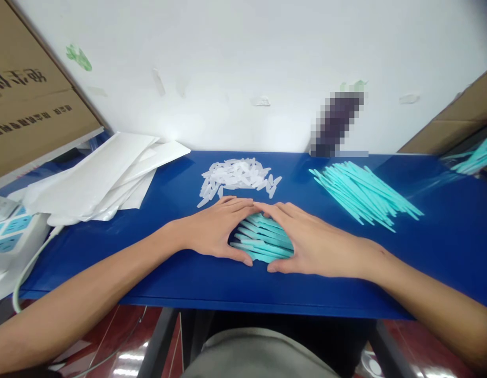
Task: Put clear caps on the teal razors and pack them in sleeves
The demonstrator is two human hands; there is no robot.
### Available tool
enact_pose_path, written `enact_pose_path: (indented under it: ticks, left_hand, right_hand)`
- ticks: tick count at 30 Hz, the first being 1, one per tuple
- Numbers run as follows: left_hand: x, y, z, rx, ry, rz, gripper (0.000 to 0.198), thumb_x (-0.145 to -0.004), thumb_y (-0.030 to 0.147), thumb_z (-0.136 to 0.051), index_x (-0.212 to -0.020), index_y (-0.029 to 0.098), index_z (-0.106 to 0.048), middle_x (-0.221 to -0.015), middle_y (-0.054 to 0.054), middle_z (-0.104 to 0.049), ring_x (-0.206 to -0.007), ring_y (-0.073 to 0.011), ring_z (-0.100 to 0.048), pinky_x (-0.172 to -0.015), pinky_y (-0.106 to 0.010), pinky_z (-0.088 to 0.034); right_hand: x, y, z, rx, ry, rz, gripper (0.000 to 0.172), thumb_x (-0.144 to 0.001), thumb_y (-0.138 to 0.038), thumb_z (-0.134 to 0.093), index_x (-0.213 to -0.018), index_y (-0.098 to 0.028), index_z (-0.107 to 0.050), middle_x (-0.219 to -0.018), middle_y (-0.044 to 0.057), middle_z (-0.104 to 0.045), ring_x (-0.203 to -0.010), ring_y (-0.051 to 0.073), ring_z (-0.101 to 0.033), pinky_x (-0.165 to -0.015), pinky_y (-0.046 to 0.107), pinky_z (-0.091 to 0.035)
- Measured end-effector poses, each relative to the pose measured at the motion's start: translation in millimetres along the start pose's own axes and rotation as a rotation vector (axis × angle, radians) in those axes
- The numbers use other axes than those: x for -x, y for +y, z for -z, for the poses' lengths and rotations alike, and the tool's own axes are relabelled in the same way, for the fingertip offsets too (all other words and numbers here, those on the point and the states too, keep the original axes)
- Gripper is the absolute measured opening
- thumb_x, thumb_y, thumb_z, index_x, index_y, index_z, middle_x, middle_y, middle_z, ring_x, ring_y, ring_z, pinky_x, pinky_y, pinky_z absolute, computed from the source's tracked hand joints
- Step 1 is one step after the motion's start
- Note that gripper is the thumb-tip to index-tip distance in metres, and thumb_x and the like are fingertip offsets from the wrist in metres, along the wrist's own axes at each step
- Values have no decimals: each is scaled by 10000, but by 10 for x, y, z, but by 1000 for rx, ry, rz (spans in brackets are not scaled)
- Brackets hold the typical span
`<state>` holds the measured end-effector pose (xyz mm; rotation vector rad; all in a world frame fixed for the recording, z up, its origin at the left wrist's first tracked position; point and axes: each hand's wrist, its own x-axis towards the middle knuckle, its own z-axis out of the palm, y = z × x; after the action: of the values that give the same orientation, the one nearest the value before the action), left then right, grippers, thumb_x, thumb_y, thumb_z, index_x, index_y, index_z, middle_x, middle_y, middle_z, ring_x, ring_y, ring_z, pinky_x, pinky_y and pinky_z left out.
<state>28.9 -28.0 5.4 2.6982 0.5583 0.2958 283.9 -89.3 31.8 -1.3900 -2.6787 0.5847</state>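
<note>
A small pile of slim teal sticks (262, 239), shaped like eyebrow razors, lies on the blue table close to its front edge. My left hand (215, 228) curves around the pile's left end, thumb in front and fingers behind. From the other side my right hand (314, 239) closes around the right end, its palm against the sticks. The fingertips of both hands meet at the back of the pile, while the thumbs stay apart at the front. Part of the pile is hidden under my fingers. Just behind them lies a heap of small whitish translucent caps (239, 176).
More teal sticks (365, 194) lie in a loose heap at the right. White envelope-like sheets (97, 173) are stacked at the left, near a power strip (10, 236) with a cable. Cardboard boxes (34, 100) flank the table (180, 283), and a white wall stands behind.
</note>
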Motion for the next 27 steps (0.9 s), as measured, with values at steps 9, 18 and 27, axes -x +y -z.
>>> enact_pose_path:
  ticks: [9, 18, 27]
  left_hand:
    - [-47, 151, -33, 70, 10, 154, 939, -800, 735, -726, -1516, 183, -474, -1291, -151, -548, -1148, -315, -515, -973, -454, -468]
    - [-89, 236, -48, 126, -4, 282, 597, -863, 607, -735, -1245, 162, -624, -1031, -63, -548, -961, -245, -557, -788, -356, -486]
    - [-76, 241, -26, -12, 81, 194, 245, -906, 376, -692, -985, 151, -638, -919, -54, -623, -828, -206, -597, -752, -339, -469]
  right_hand:
    - [-44, -2, 146, 59, -61, -57, 587, -797, -426, -705, -1326, -197, -594, -1155, 138, -649, -1078, 336, -635, -805, 442, -571]
    - [-206, -194, 99, 203, -100, -43, 101, -816, -190, -629, -887, -205, -558, -932, 100, -638, -866, 279, -641, -677, 390, -527]
    - [-257, -185, -187, 351, 55, 12, 169, -935, -155, -500, -1086, -132, -574, -1008, 151, -687, -888, 314, -670, -708, 402, -489]
